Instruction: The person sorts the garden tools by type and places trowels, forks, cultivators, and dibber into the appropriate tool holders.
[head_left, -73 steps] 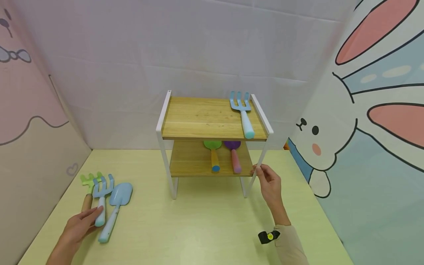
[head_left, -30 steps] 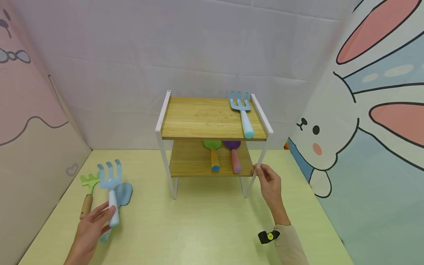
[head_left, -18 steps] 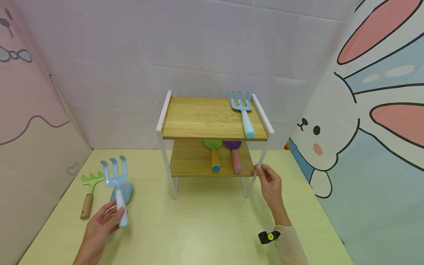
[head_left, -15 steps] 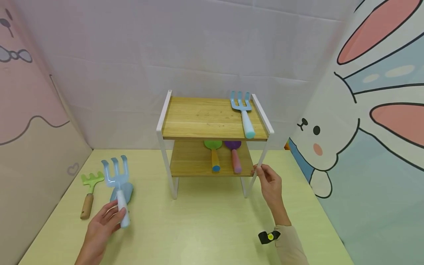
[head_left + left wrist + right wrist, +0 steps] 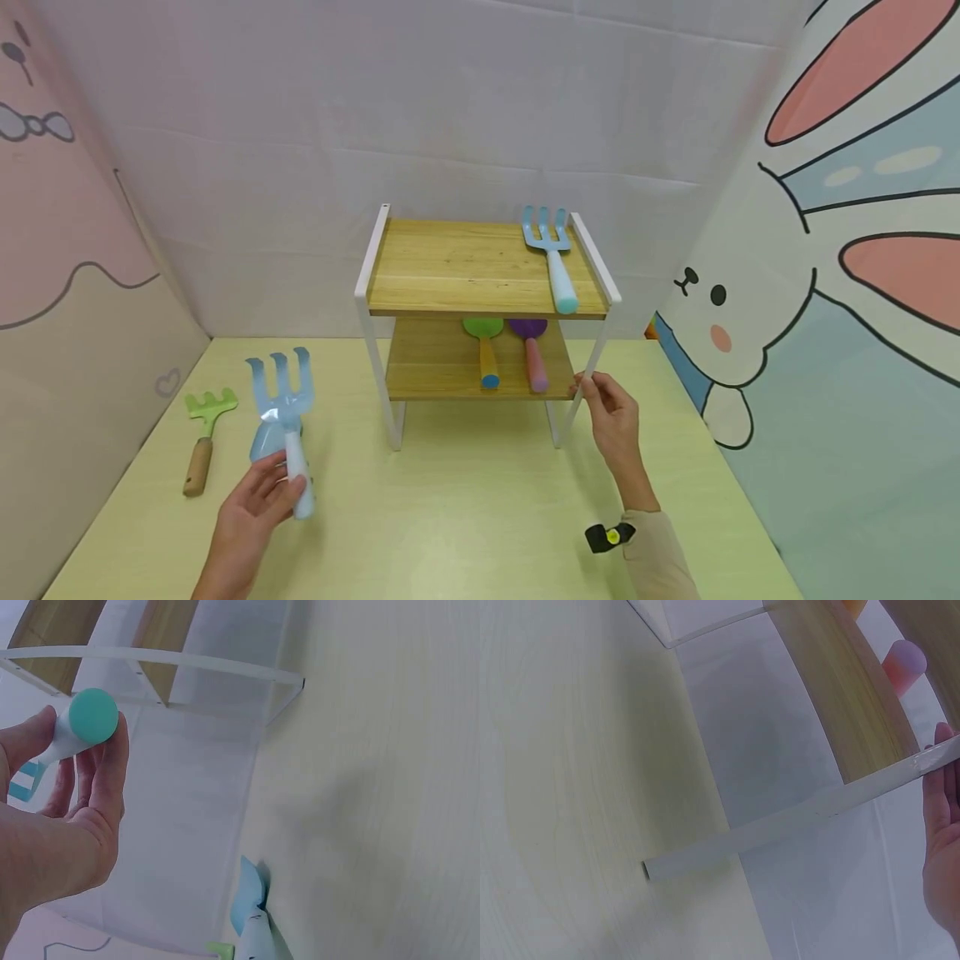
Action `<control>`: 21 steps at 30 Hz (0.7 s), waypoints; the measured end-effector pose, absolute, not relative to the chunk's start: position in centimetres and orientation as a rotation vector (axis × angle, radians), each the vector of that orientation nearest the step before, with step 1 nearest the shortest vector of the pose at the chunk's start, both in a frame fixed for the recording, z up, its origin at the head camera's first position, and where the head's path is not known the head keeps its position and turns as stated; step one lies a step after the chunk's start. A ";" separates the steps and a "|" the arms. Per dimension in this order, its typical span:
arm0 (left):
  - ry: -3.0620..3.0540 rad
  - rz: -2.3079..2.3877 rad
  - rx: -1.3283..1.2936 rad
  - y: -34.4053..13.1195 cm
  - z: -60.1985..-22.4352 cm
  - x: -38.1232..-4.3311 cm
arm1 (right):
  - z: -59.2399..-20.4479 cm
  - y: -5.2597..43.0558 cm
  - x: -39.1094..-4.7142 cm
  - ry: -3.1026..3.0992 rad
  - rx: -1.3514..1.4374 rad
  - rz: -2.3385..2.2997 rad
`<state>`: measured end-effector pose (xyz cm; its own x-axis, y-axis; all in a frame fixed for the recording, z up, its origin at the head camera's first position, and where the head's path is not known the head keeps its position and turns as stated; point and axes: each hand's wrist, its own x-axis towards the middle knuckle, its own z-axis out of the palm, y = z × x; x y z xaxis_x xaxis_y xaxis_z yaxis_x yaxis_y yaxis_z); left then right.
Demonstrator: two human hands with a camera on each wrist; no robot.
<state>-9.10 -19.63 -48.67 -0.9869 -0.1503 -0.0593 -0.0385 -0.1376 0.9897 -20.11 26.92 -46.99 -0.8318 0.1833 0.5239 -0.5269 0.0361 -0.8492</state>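
here, close by, the left hand [image 5: 251, 512] holds a blue fork [image 5: 293, 442] up off the bench [image 5: 450, 517]. its grip is snug: thumb and fingers pinch the pale handle near the end. the fork is long and thin. its long side runs from near to far, with the three prongs at the far end, tipped a little to the left. just under it is a blue shovel [image 5: 267, 440], lying on the bench and partly hidden. a green rake [image 5: 199, 458] with a brown handle lies to the left of the shovel.

well apart, on the other side, the right hand [image 5: 617, 421] pinches the white leg [image 5: 596, 350] of a shelf [image 5: 372, 258]. so the left hand is the one by the fork, and the shelf is to the right of the fork and farther back.

on the low board [image 5: 427, 358] sit a green tool [image 5: 487, 358] and a purple tool [image 5: 534, 362], side by side. on the top board [image 5: 450, 267], by its right edge, lies a second fork [image 5: 556, 268], prongs to the back. behind it all hangs a pale cloth [image 5: 450, 100].
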 end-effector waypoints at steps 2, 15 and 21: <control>-2.021 -2.282 0.171 -19.2 -48.5 -8.9 | -47.0 26.9 -20.1 -1.814 0.351 1.847; -2.030 -2.172 -0.134 -16.7 -47.4 -7.9 | -47.0 26.9 -20.1 -1.814 0.339 1.855; -2.013 -2.151 -0.270 -15.8 -46.7 -7.5 | -47.0 26.9 -20.0 -1.806 0.334 1.864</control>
